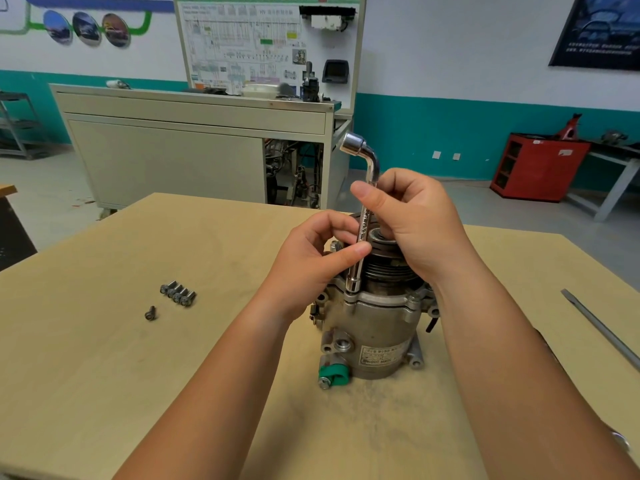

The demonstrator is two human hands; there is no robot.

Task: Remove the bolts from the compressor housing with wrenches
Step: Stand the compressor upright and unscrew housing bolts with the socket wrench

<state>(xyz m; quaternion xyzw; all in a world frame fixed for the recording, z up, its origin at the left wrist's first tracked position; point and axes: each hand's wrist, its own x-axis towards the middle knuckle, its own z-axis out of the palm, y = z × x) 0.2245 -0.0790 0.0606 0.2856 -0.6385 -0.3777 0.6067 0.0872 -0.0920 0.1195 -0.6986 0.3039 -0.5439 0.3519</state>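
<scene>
Head view: pinches the upright shaft of the L-shaped socket wrench (363,223) low down between thumb and fingers (353,251) of the left hand (322,251), a little above the socket end. Wraps the right hand (412,223) round the same shaft higher up, thumb laid against it. Leaves the bent arm and its second socket standing free above the right hand. Seats the lower socket on the flange of the compressor housing (374,323), at the near-left edge beside the grooved pulley (388,265); cannot see the bolt head, hidden inside the socket. Stands the housing upright near the middle of the table (138,341), green cap (333,374) at its base toward the camera. Has four loose bolts (178,293) lined up side by side well to the left on the table, with a fifth bolt (150,312) just in front of them, so probably well along. Also has a long metal rod (602,327) lying near the right edge of the table, untouched.

Looks like spinning out a loosened bolt. Hold the shaft plumb over it, press down lightly to hold the socket seated, and roll the shaft between the fingers. Avoid swinging the bent arm into the pulley. Steady with the lower hand, lift off only after feeling the thread run free, and catch the bolt before losing it off the flange
</scene>
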